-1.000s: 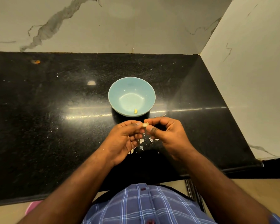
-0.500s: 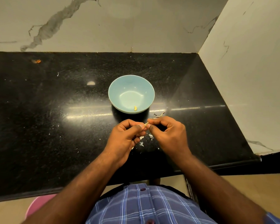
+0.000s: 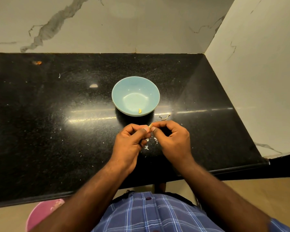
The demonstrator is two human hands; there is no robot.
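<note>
A small pale clove [image 3: 150, 126] was pinched between both hands just above the black worktop [image 3: 57, 123], on the near side of a light blue bowl [image 3: 135, 96]. Only its tip showed, a short sliver slanting away from the person and slightly to the right, toward the bowl; the long axis seemed to follow that slant, though most of the clove was hidden behind the fingertips. The left hand [image 3: 131, 144] had its fingers curled in, with thumb and forefinger pressed on the clove from the left. The right hand [image 3: 172, 141] was likewise curled, nipping the same tip from the right, so the fingertips of the two hands met. Thin peel scraps [image 3: 155, 139] lay on the worktop under the hands, partly covered by them. One small yellowish piece [image 3: 139, 111] lay inside the bowl, too small to identify.
</note>
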